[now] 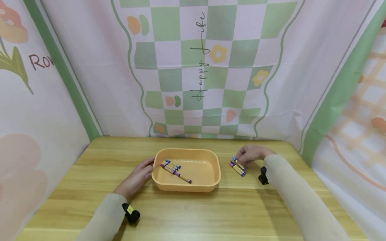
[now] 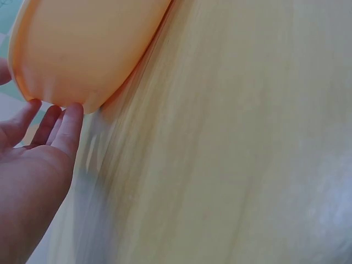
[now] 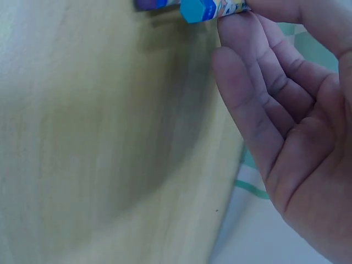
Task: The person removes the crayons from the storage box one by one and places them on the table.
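Note:
A yellow-orange plastic tray (image 1: 202,172) stands mid-table with several paper-wrapped crayons (image 1: 170,168) lying toward its left side. Against the tray's left end wall, my left hand (image 1: 135,179) touches the outside with its fingertips; the left wrist view shows those fingers (image 2: 69,129) fairly straight. To the right of the tray, my right hand (image 1: 251,154) pinches a light-blue-ended crayon (image 3: 195,10) between thumb and fingers. Right beside that hand, a few more crayons with purple and dark blue ends (image 1: 237,169) lie on the table.
The wooden table (image 1: 187,214) reaches back to a green-and-white checked curtain (image 1: 196,73). Printed fabric also hangs along the left and right sides. Each wrist carries a small black camera (image 1: 263,175).

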`<state>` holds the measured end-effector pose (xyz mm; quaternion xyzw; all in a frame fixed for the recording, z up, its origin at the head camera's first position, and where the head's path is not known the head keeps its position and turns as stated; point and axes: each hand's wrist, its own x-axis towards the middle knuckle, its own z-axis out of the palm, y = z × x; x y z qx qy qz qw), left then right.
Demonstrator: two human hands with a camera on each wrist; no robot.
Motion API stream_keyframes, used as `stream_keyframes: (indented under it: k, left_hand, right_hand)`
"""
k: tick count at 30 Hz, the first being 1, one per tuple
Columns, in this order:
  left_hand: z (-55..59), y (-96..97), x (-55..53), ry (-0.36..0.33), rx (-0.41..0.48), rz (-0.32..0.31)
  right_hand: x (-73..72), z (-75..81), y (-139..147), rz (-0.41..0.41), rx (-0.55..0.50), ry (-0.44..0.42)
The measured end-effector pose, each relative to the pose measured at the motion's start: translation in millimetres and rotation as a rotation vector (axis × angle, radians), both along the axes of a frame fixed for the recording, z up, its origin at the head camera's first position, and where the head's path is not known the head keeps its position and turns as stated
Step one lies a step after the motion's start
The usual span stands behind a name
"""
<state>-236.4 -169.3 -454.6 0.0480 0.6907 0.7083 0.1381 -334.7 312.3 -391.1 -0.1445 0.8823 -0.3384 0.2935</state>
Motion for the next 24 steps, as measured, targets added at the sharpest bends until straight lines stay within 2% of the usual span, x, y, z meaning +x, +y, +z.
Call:
stream_keyframes:
  k: [8,14,19,24]
  left_hand:
    - [1.3,0.0,0.6,-0.004,0.005,0.017]
    - [1.3,0.4,0.3,0.006,0.008,0.000]
    - [0.7,1.1,-0.9,-0.006,0.006,0.007]
    - [0.2,0.9,-1.0,-0.017,-0.001,0.014]
  right_hand:
    - [1.3,-14.6,5.7,-0.032,-0.026,-0.057]
    - [3.5,-19.1,7.9,-0.054,-0.039,-0.082]
    - [5.0,-13.4,7.3,-0.059,-0.027,-0.058]
    - [4.4,5.0,3.2,-0.026,0.002,-0.015]
